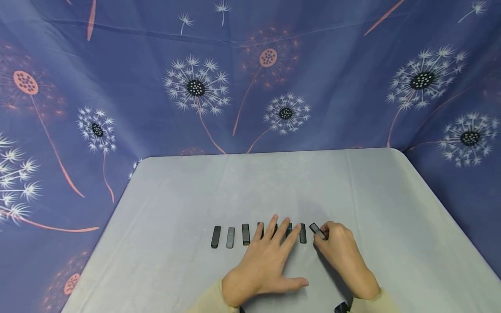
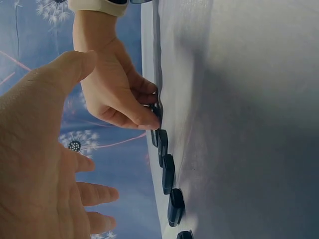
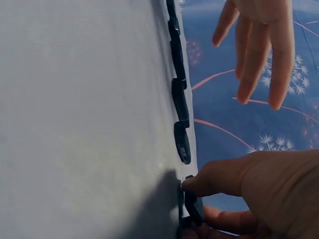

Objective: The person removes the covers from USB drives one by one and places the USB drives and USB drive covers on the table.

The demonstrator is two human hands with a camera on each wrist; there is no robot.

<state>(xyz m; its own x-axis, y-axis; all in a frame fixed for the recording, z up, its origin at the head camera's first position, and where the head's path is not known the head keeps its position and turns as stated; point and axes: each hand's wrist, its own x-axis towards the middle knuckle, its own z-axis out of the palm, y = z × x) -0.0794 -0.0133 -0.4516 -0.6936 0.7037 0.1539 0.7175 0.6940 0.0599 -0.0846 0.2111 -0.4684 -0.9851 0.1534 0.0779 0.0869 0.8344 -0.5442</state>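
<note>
Blue dandelion-print cloth (image 1: 137, 65) backs a pale grey table (image 1: 176, 187); in the head view, the right hand (image 1: 340, 248) pinches a small, dark oblong stick (image 1: 316, 229) right of similar sticks (image 1: 215, 237), the left hand (image 1: 266, 261) spread, gripping nothing. From the left wrist, it looks light, stiff; from the right wrist, smooth, best held by its sides.

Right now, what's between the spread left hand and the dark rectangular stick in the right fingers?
One more dark rectangular stick, on the light grey table; head view shows it.
</note>
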